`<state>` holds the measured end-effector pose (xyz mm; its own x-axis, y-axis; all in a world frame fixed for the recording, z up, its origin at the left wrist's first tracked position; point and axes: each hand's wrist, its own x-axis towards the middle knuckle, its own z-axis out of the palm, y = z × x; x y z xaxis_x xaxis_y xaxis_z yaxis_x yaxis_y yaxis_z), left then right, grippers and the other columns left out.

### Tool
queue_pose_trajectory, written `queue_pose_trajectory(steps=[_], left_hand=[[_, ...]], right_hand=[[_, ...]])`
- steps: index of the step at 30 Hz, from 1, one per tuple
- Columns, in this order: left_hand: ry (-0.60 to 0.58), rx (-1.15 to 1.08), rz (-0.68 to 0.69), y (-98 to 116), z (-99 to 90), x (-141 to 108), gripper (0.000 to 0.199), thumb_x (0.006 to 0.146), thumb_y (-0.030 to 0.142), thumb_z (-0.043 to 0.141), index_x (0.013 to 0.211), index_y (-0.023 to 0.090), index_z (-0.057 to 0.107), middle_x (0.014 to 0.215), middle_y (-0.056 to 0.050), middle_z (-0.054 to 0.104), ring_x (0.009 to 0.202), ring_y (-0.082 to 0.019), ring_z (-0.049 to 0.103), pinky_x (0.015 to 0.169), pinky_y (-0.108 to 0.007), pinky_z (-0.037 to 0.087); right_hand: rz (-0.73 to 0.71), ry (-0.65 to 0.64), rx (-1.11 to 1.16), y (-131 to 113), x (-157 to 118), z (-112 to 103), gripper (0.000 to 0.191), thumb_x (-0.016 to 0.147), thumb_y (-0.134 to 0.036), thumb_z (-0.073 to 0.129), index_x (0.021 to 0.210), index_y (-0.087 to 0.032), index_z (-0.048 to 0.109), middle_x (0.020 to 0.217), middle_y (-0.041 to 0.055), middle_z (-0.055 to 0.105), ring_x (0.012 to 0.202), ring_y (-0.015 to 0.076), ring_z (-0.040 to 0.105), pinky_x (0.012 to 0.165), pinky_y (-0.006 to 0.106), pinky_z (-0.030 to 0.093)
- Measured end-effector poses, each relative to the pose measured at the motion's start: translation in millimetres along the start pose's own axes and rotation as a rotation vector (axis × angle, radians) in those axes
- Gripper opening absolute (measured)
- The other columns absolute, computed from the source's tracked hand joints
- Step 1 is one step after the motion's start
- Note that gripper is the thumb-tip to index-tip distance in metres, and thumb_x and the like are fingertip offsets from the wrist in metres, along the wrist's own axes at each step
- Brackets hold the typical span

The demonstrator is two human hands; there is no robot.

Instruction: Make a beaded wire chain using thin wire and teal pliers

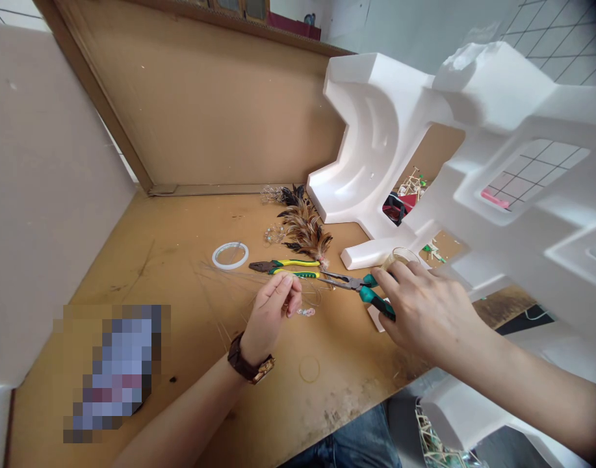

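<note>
My left hand [274, 305], with a brown watch on the wrist, is pinched closed over the table; thin wires trail near it and a small beaded piece [306, 312] shows just right of its fingers. My right hand [414, 305] grips green-handled long-nose pliers [349, 282], whose jaws point left toward my left hand. Yellow-green pliers [298, 268] lie just beyond my left hand. Behind them are brown and black feathers [305, 224]. A white ring-shaped roll [230, 256] lies to the left.
White molded foam [366, 143] stands upright at the right. A cardboard panel [229, 104] rises behind the table [181, 260]. A pixelated object [117, 370] lies at the left, and a thin ring [309, 370] near the front.
</note>
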<state>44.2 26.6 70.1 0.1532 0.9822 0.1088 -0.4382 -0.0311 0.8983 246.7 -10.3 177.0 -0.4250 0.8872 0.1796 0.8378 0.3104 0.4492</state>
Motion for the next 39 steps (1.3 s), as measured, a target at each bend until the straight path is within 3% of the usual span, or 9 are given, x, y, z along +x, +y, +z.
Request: queue_pose_trajectory(steps=[7, 13, 17, 21, 25, 29, 34, 39], left_hand=[[-0.146, -0.142, 0.068, 2.4, 0.0, -4.4, 0.023, 0.087, 0.028, 0.041, 0.068, 0.017, 0.048, 0.045, 0.006, 0.035, 0.044, -0.008, 0.029, 0.049, -0.024, 0.025], [-0.155, -0.183, 0.058, 3.3, 0.3, -4.1, 0.024, 0.086, 0.028, 0.042, 0.065, 0.017, 0.046, 0.044, 0.006, 0.032, 0.043, -0.008, 0.028, 0.049, -0.024, 0.026], [-0.056, -0.141, 0.001, 4.7, 2.1, -2.6, 0.022, 0.086, 0.03, 0.044, 0.068, 0.017, 0.048, 0.045, 0.006, 0.038, 0.043, -0.008, 0.032, 0.049, -0.023, 0.027], [-0.027, -0.247, -0.106, 10.4, 5.9, -2.0, 0.019, 0.085, 0.028, 0.045, 0.074, 0.016, 0.052, 0.051, 0.003, 0.047, 0.047, -0.009, 0.041, 0.052, -0.023, 0.033], [-0.01, -0.399, -0.182, 14.9, 8.2, -0.6, 0.014, 0.083, 0.025, 0.048, 0.077, 0.015, 0.055, 0.064, 0.0, 0.054, 0.063, -0.012, 0.052, 0.065, -0.026, 0.042], [-0.024, -0.446, -0.212, 13.9, 6.4, 2.2, 0.015, 0.083, 0.024, 0.049, 0.076, 0.014, 0.056, 0.07, -0.003, 0.057, 0.069, -0.013, 0.054, 0.071, -0.029, 0.043], [-0.019, -0.448, -0.213, 12.8, 4.9, 4.2, 0.017, 0.084, 0.023, 0.048, 0.074, 0.013, 0.057, 0.073, -0.004, 0.058, 0.071, -0.013, 0.054, 0.075, -0.03, 0.043], [0.02, -0.47, -0.227, 13.3, 5.5, 3.9, 0.015, 0.083, 0.022, 0.049, 0.072, 0.014, 0.056, 0.071, -0.002, 0.055, 0.069, -0.013, 0.053, 0.074, -0.03, 0.043]], right_hand=[[0.013, -0.079, 0.108, 5.5, 2.6, 4.1, 0.026, 0.071, -0.029, 0.05, 0.094, -0.018, 0.054, 0.084, 0.0062, 0.057, 0.076, 0.0203, 0.052, 0.057, 0.027, 0.025], [-0.034, -0.17, 0.269, 12.7, 4.8, 4.5, 0.026, 0.068, -0.029, 0.054, 0.092, -0.02, 0.055, 0.079, 0.0023, 0.057, 0.073, 0.0176, 0.054, 0.058, 0.026, 0.028], [-0.012, -0.229, 0.295, 6.7, 7.2, 31.7, 0.027, 0.071, -0.032, 0.053, 0.094, -0.019, 0.055, 0.082, 0.0045, 0.058, 0.075, 0.0188, 0.055, 0.059, 0.027, 0.031], [-0.069, -0.339, 0.36, -23.4, 6.3, 76.8, 0.029, 0.075, -0.038, 0.051, 0.095, -0.017, 0.055, 0.086, 0.0083, 0.059, 0.081, 0.0213, 0.055, 0.065, 0.029, 0.035], [-0.123, -0.305, 0.408, -59.3, 7.3, 107.9, 0.031, 0.08, -0.043, 0.046, 0.094, -0.016, 0.054, 0.091, 0.0109, 0.057, 0.088, 0.0237, 0.051, 0.074, 0.034, 0.037], [-0.136, -0.255, 0.447, -79.0, 10.5, 120.1, 0.033, 0.079, -0.042, 0.048, 0.098, -0.015, 0.053, 0.097, 0.0118, 0.054, 0.091, 0.0247, 0.047, 0.078, 0.036, 0.036], [-0.163, -0.192, 0.53, -83.0, 7.8, 131.3, 0.041, 0.081, -0.041, 0.046, 0.111, -0.013, 0.05, 0.108, 0.0133, 0.052, 0.099, 0.0252, 0.044, 0.087, 0.039, 0.033], [-0.198, -0.136, 0.741, -68.6, 9.7, 128.1, 0.047, 0.08, -0.041, 0.05, 0.119, -0.015, 0.049, 0.124, 0.0142, 0.048, 0.114, 0.0259, 0.04, 0.096, 0.041, 0.03]])
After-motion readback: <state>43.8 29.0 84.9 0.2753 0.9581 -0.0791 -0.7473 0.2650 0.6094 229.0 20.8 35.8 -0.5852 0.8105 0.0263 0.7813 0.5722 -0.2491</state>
